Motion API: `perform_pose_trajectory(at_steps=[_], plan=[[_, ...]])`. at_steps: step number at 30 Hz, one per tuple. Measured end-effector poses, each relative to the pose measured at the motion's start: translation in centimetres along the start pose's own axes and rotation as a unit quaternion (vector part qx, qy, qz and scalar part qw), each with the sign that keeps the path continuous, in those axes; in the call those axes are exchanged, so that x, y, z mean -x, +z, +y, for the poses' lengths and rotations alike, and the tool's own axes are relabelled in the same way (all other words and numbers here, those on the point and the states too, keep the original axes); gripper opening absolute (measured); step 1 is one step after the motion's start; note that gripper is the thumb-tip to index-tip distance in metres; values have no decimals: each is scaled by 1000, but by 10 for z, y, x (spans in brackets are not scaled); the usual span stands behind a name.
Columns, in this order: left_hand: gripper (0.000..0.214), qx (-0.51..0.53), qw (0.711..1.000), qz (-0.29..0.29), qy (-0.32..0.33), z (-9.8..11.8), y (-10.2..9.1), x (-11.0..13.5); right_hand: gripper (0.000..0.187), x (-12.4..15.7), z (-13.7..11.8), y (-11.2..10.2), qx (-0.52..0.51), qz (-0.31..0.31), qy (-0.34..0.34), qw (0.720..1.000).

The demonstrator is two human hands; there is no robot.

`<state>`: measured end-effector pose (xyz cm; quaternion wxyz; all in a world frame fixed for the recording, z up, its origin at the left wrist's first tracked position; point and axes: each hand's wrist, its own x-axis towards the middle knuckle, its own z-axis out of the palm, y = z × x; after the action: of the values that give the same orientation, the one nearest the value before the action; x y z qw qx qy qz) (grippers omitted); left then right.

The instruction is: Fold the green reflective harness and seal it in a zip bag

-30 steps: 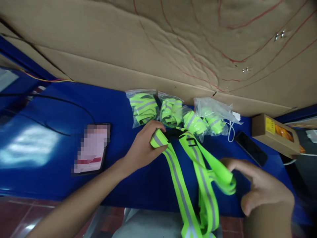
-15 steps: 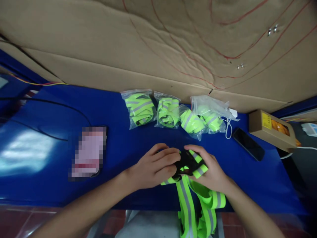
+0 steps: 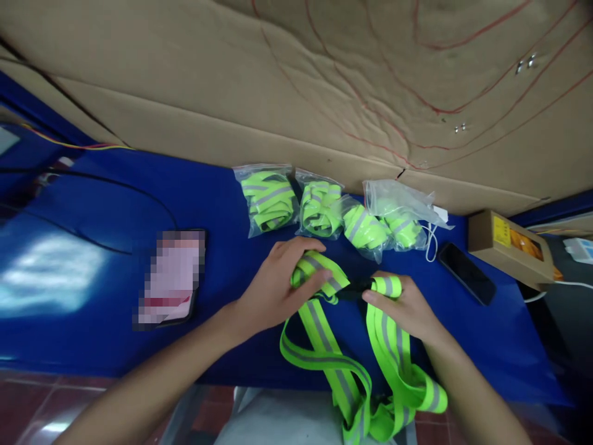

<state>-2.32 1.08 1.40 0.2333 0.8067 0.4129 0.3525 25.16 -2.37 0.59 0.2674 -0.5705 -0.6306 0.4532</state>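
A neon-green reflective strap harness (image 3: 340, 355) with grey stripes lies on the blue table (image 3: 231, 204) and hangs over its front edge. My left hand (image 3: 273, 284) is closed round a folded loop of the strap at its left end. My right hand (image 3: 405, 306) pinches the strap's other end, beside a black buckle (image 3: 354, 289) that sits between the two hands.
Several clear bags of folded green straps (image 3: 324, 210) lie in a row behind my hands, against a cardboard sheet (image 3: 324, 93). A phone with a blurred screen (image 3: 171, 275) lies at the left, a dark phone (image 3: 466, 272) and a cardboard box (image 3: 509, 247) at the right.
My right hand came in from the right and took hold of the strap. Both hands met at the buckle, then drew apart, spreading the strap across the table.
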Motion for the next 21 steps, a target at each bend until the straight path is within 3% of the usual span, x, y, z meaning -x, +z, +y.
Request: perform_pose_trajectory(at_steps=[2,5,7,9,14,16,21], plan=[[22,-10,999,28,-15,-1,3,1,47,0,2,3,-60,-58,35,996],[28,-49,993,46,98,1,10,5,46,1,3,9,-121,-107,62,985],[33,-78,980,1,183,4,16,9,45,2,4,12,-145,-118,54,981],[37,-103,969,-50,218,7,21,13,46,2,5,14,-152,-125,43,980],[33,-49,984,-63,161,3,31,15,51,2,5,15,-47,-98,20,994],[30,-38,988,-55,139,2,33,15,42,2,2,15,-21,-78,-4,997],[20,-104,982,-59,148,7,36,15,30,1,-3,16,-26,-64,-16,998]])
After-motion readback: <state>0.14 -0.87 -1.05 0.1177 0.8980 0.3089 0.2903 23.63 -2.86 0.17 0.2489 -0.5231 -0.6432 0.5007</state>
